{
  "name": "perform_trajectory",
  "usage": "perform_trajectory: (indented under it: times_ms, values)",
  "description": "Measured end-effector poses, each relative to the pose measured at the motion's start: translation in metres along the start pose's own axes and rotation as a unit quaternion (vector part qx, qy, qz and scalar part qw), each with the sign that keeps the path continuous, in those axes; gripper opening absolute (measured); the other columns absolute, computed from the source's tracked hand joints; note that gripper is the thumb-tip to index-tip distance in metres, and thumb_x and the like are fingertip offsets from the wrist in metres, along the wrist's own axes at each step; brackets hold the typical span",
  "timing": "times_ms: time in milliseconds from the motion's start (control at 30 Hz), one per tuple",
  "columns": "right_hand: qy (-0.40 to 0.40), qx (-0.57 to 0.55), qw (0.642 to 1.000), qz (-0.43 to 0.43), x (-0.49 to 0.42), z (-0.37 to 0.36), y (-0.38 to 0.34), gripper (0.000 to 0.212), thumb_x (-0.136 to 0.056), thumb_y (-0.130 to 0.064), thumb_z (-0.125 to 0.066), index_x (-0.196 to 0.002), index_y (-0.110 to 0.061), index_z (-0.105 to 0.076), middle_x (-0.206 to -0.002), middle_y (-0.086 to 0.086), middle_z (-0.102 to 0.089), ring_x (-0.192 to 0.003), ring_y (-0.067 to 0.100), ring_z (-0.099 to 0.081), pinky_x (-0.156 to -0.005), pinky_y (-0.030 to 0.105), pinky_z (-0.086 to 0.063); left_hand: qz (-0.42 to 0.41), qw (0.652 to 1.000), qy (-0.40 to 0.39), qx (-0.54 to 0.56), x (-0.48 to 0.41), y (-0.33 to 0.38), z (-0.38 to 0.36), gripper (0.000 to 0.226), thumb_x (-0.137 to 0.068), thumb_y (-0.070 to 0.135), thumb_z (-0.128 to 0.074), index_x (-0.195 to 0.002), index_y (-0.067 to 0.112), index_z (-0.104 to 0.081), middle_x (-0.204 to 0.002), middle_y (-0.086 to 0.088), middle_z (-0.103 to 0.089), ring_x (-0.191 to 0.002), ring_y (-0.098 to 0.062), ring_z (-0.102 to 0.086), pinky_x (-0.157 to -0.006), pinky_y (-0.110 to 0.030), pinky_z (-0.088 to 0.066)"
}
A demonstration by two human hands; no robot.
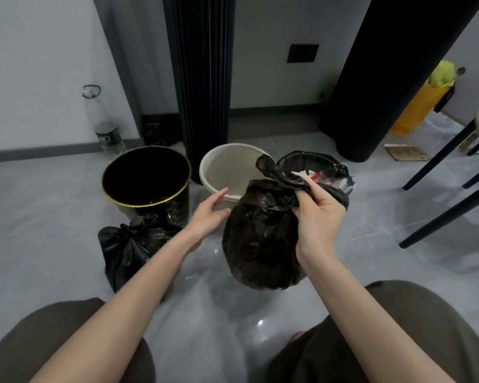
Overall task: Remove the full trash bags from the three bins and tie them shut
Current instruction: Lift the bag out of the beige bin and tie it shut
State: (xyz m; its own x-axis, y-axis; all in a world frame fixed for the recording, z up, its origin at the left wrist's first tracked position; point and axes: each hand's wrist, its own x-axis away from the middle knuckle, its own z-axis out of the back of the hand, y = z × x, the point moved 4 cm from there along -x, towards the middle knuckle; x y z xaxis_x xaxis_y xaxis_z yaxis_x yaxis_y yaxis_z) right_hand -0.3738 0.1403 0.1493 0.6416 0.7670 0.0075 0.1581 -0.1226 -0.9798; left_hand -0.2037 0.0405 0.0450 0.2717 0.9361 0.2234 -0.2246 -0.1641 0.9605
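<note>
We hold the second bag [260,239] by its knotted neck in the right hand [320,214], fingers closed on the twisted plastic; the bag's body hangs in front of the white bin [224,167], and we cannot tell whether its base touches the floor [53,230]; the left hand [208,214] is spread wide, fingers apart, holding nothing, just beside the bag's left side and over the white bin's near rim. The white bin and the black bin [147,178] stand side by side, rims close but apart, both without liners; the tied bag [130,247] rests on the floor against the black bin's near wall. The third bin [313,167] stands behind the right hand, still lined, litter showing at its rim. Open floor lies left of the black bin and between our knees; chair legs [440,189] bound the right side; a dark column [205,78] rises just behind the two bins.
</note>
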Motion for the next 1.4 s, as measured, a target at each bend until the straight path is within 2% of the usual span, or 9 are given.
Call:
perform_trajectory:
  times_ms: [100,267,400,600,833,933,1067,1233,1400]
  values:
    - [-0.054,0.027,0.998,-0.004,0.015,0.002,-0.002,0.029,-0.087,0.002,-0.058,-0.094,-0.019,-0.077,-0.094,-0.005,-0.075,-0.098,0.010,-0.069,-0.094,0.039,-0.053,-0.038,0.999,-0.023,-0.022,0.035,0.017,0.010,0.058,-0.091,0.003,-0.055,-0.143,0.025,-0.039,-0.133,0.002,-0.049,-0.096,0.003,-0.060,-0.084,-0.017,-0.052]
    - [-0.129,0.054,0.990,-0.031,0.048,-0.002,0.011,0.033,-0.085,0.005,-0.057,-0.091,-0.020,-0.078,-0.093,-0.004,-0.076,-0.098,0.012,-0.069,-0.094,0.042,-0.053,-0.052,0.996,-0.025,-0.066,0.084,0.016,0.032,0.058,-0.090,0.002,-0.057,-0.138,0.030,-0.041,-0.135,0.001,-0.051,-0.112,-0.011,-0.057,-0.095,-0.020,-0.045]
    - [-0.195,0.049,0.979,-0.039,0.069,-0.013,0.020,0.036,-0.084,0.005,-0.058,-0.087,-0.025,-0.078,-0.092,-0.001,-0.076,-0.097,0.015,-0.070,-0.089,0.036,-0.054,-0.061,0.993,-0.060,-0.085,0.115,0.012,0.034,0.071,-0.081,-0.002,-0.067,-0.141,0.022,-0.038,-0.134,0.002,-0.050,-0.110,0.003,-0.053,-0.088,-0.004,-0.043]
    - [-0.146,0.022,0.959,-0.241,0.081,-0.020,0.079,0.015,-0.084,0.005,-0.058,-0.078,-0.002,-0.070,-0.078,0.013,-0.070,-0.077,0.024,-0.067,-0.070,0.030,-0.057,0.002,0.978,-0.113,-0.178,0.139,-0.026,0.034,0.105,-0.069,0.014,-0.082,-0.150,0.027,-0.018,-0.137,0.010,-0.038,-0.133,-0.004,-0.036,-0.108,-0.029,-0.038]
    - [-0.153,0.048,0.914,-0.373,0.110,-0.015,0.138,0.012,-0.089,-0.007,-0.063,-0.078,-0.006,-0.062,-0.077,0.011,-0.067,-0.067,0.017,-0.064,-0.056,0.021,-0.054,0.108,0.983,0.015,-0.149,0.158,-0.082,0.029,0.065,-0.075,0.015,-0.077,-0.130,0.011,-0.041,-0.104,-0.001,-0.058,-0.099,-0.013,-0.059,-0.083,-0.022,-0.050]
    - [-0.196,0.043,0.911,-0.360,0.114,-0.020,0.139,0.011,-0.091,-0.008,-0.060,-0.081,-0.006,-0.062,-0.081,0.012,-0.068,-0.069,0.016,-0.066,-0.055,0.019,-0.053,0.142,0.979,0.072,-0.125,0.162,-0.090,0.035,0.028,-0.082,0.010,-0.069,-0.104,0.011,-0.051,-0.094,-0.003,-0.056,-0.079,-0.015,-0.061,-0.056,-0.022,-0.057]
    - [-0.228,0.038,0.912,-0.339,0.108,-0.023,0.128,0.012,-0.095,-0.012,-0.056,-0.089,-0.006,-0.065,-0.088,0.011,-0.070,-0.078,0.018,-0.068,-0.071,0.023,-0.057,0.125,0.981,0.119,-0.083,0.164,-0.081,0.051,0.005,-0.087,0.007,-0.063,-0.091,0.007,-0.060,-0.080,-0.004,-0.059,-0.064,-0.012,-0.063,-0.053,-0.020,-0.057]
    - [-0.248,0.231,0.916,-0.216,0.090,-0.011,0.123,0.010,-0.092,-0.022,-0.060,-0.096,-0.015,-0.066,-0.092,0.003,-0.068,-0.082,0.018,-0.065,-0.081,0.032,-0.056,0.077,0.977,0.160,-0.118,0.166,-0.072,0.075,0.017,-0.086,0.007,-0.062,-0.075,0.018,-0.057,-0.073,-0.006,-0.061,-0.064,-0.018,-0.065,-0.061,-0.036,-0.060]
    - [-0.282,0.440,0.850,-0.061,0.078,0.000,0.124,0.009,-0.084,-0.022,-0.066,-0.092,-0.021,-0.070,-0.078,-0.006,-0.069,-0.080,0.010,-0.067,-0.077,0.025,-0.052,0.034,0.971,0.187,-0.143,0.173,-0.061,0.090,0.024,-0.086,0.003,-0.061,-0.071,0.020,-0.053,-0.072,-0.003,-0.059,-0.066,-0.020,-0.063,-0.057,-0.029,-0.058]
